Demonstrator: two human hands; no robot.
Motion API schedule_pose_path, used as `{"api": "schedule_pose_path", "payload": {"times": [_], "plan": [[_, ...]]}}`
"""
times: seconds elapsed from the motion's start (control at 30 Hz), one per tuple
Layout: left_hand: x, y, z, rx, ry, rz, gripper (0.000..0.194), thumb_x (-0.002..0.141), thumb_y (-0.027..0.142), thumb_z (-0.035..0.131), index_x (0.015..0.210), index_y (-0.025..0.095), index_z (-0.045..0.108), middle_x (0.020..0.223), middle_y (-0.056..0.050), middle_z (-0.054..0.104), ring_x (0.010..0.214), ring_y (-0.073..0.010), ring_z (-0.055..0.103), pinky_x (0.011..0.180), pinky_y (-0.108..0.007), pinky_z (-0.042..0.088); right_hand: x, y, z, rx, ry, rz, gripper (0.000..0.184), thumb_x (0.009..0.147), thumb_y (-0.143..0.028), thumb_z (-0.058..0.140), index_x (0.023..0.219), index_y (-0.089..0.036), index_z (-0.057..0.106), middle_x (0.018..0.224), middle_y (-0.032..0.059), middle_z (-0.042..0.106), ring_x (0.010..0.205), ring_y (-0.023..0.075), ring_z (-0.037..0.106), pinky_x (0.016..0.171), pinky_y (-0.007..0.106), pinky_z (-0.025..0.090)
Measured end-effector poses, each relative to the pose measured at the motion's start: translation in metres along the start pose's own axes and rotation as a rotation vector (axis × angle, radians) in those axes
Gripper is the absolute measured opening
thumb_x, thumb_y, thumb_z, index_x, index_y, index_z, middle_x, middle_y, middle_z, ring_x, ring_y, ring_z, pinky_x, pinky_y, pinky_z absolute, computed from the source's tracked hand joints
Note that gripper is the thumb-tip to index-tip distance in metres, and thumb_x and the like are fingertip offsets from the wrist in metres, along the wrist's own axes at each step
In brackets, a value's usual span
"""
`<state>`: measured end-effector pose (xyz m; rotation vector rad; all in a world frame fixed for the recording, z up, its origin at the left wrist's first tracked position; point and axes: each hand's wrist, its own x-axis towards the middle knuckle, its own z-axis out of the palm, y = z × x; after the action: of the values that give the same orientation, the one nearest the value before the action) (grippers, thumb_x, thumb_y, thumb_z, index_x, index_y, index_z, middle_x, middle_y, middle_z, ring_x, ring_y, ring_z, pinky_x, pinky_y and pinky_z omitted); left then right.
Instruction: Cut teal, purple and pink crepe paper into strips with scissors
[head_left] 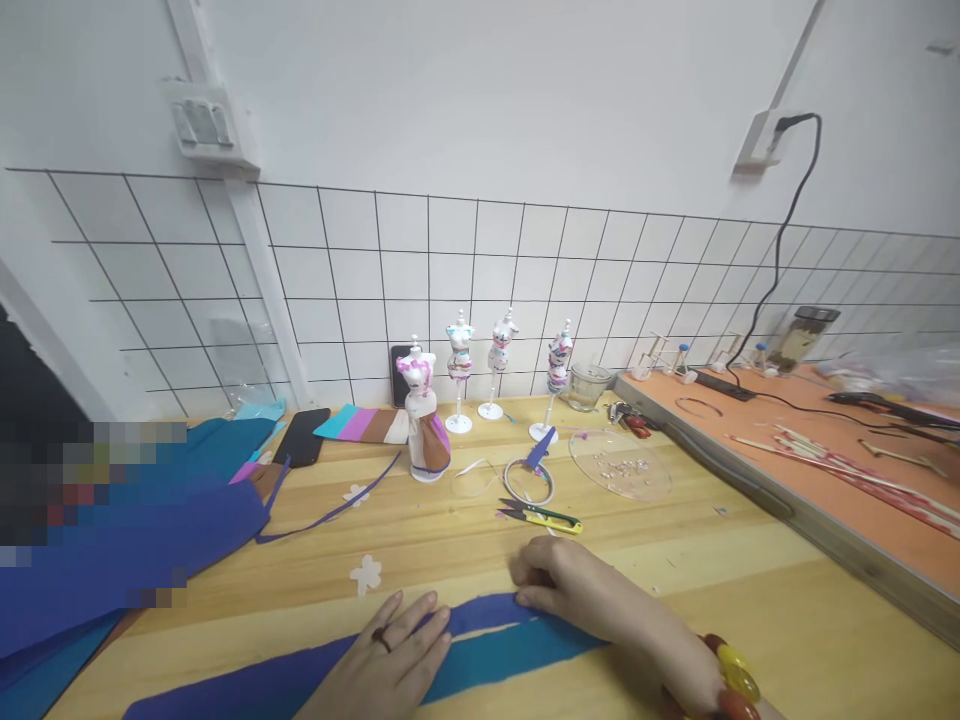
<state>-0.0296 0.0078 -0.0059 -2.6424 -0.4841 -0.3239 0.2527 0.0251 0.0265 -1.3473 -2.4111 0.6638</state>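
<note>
My left hand [397,650] lies flat, fingers stretched out, on a long blue-violet fabric strip [480,612] and a teal fabric strip [517,652] that run side by side across the near part of the table. A ring is on one of its fingers. My right hand [551,575], with a beaded bracelet [739,675] on the wrist, is closed at the right end of the blue-violet strip, thumb and curled fingers on its tip. The forearm hides part of the teal strip's right end. Just beyond that hand lie yellow-green thread snips [544,516], apart from it.
Several small dress-form mannequins [460,360] stand at the back, one with a brown skirt [430,445]. Larger fabric pieces [172,530] lie left, near a phone [303,437]. A ring-shaped roll [529,481], a clear bead plate [619,465] and an orange raised surface [840,450] are to the right.
</note>
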Motion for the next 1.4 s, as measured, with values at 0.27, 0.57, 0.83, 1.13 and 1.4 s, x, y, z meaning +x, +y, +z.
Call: {"api": "schedule_pose_path", "payload": {"times": [0.27,0.57,0.83,1.13,1.4], "plan": [[0.01,-0.002,-0.012,0.033,0.067,-0.015,0.034,0.086,0.041,0.049,0.112,0.019,0.057,0.111,0.0,0.065,0.106,-0.017,0.056,0.089,-0.027,0.044,-0.002,-0.009,-0.006,0.046,-0.014,0.009,0.01,0.078,-0.014,0.055,0.07,-0.02,0.058,0.075,-0.0021,0.059,0.074,0.0115,0.054,0.067,0.018,0.037],[0.005,0.001,0.008,-0.072,0.181,-0.104,0.019,0.09,0.025,0.046,0.102,0.02,0.06,0.101,0.002,0.069,0.095,-0.0143,0.06,0.085,-0.026,0.046,-0.005,-0.007,-0.013,0.184,-0.099,0.115,0.012,0.081,-0.019,0.048,0.075,-0.019,0.059,0.07,-0.0033,0.058,0.062,0.0102,0.049,0.057,0.019,0.034],[0.004,-0.003,0.004,-0.083,0.148,-0.044,0.025,0.089,0.017,0.04,0.104,0.021,0.06,0.104,0.0,0.068,0.098,-0.0151,0.059,0.085,-0.025,0.046,-0.012,0.024,-0.025,0.277,-0.216,0.236,0.005,0.07,-0.013,0.054,0.072,-0.017,0.056,0.062,-0.0057,0.05,0.055,0.0082,0.045,0.05,0.017,0.034],[0.011,-0.009,-0.008,-0.048,0.185,-0.006,0.026,0.086,0.016,0.042,0.103,0.023,0.062,0.1,0.002,0.069,0.095,-0.0136,0.06,0.083,-0.022,0.046,-0.022,0.041,-0.038,0.325,-0.206,0.355,0.016,0.071,-0.013,0.051,0.084,-0.017,0.06,0.067,-0.0042,0.055,0.051,0.0076,0.054,0.047,0.016,0.041],[0.006,-0.011,0.007,0.024,0.232,0.03,0.028,0.088,0.016,0.038,0.1,0.023,0.062,0.098,0.004,0.07,0.095,-0.0118,0.061,0.085,-0.02,0.045,-0.032,0.029,-0.051,0.199,-0.177,0.404,0.026,0.068,-0.01,0.052,0.089,-0.018,0.063,0.067,-0.0031,0.061,0.051,0.0102,0.058,0.047,0.018,0.04]]}}
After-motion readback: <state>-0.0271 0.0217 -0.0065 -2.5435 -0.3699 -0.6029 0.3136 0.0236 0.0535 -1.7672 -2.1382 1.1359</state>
